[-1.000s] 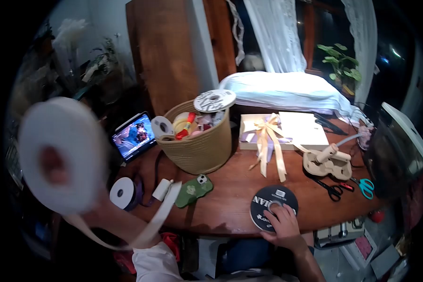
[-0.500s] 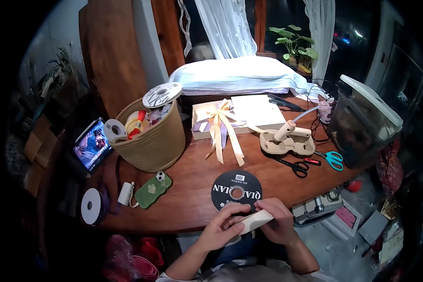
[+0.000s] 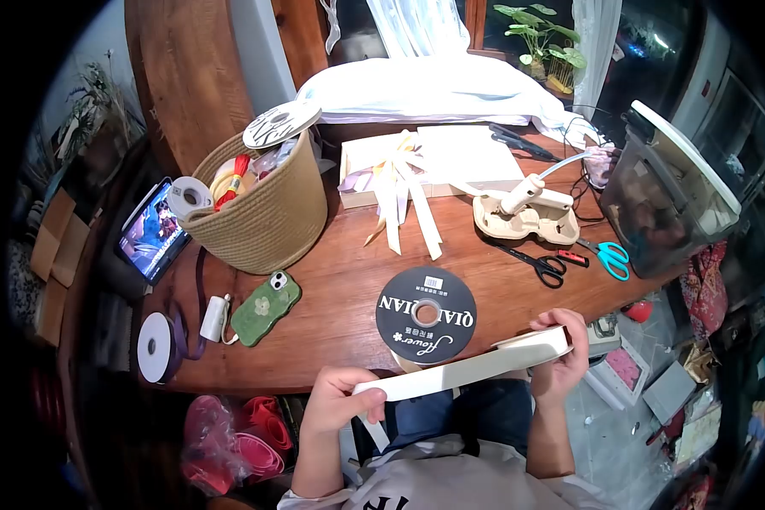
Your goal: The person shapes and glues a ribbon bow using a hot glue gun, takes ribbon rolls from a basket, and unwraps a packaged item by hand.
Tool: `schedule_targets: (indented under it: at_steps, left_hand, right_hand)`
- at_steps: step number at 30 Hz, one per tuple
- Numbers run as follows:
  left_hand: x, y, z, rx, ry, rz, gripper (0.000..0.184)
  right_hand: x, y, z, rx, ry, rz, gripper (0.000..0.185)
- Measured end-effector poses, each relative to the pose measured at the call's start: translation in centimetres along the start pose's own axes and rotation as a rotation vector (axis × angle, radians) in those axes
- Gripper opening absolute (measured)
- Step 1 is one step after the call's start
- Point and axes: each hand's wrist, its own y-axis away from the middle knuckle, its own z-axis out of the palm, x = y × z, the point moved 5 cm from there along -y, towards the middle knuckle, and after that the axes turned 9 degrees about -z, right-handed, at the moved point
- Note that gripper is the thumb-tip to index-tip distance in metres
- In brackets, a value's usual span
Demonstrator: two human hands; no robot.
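Lowered the roll of cream ribbon (image 3: 542, 348) from high on the left side, where held one second ago in the left hand (image 3: 338, 401), and now has it in the right hand (image 3: 566, 367). Took the right hand away from the black spool (image 3: 429, 340). Separated the two hands, close together half a second ago, and stretched a flat strip (image 3: 450, 377) of this ribbon between them. Let a short end (image 3: 374, 433) hang down below the left hand.

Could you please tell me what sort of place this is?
Probably a craft workspace: a flat white ribbon, a round black labelled spool and turquoise-handled scissors are in view.
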Motion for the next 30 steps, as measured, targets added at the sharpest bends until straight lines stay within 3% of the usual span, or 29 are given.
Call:
schedule_targets:
  at_steps: [5,8,19,23,26,30]
  left_hand:
    - [1.2,0.5,-1.6,0.08,-0.061,0.065,0.018]
    - [1.7,0.7,-1.9,0.113,-0.085,0.086,0.016]
    - [1.6,1.6,-2.9,0.15,-0.217,0.09,0.01]
    - [0.8,1.0,-2.4,0.091,-0.25,-0.022,0.01]
    - [-1.2,0.3,-3.1,0.043,-0.317,-0.141,0.026]
    - [2.1,-1.3,2.5,-0.172,-0.215,0.176,0.056]
  right_hand:
    - [0.9,0.8,0.0,0.014,-0.009,0.065,0.05]
    - [1.0,0.8,0.2,-0.014,-0.089,0.025,0.037]
    - [1.6,0.8,0.3,0.176,-0.233,0.039,0.035]
    - [0.4,0.0,0.9,0.165,-0.243,0.012,0.036]
    - [-0.5,-0.5,2.2,0.106,-0.323,0.041,0.037]
    - [-2.4,-0.9,4.2,-0.102,-0.277,-0.018,0.032]
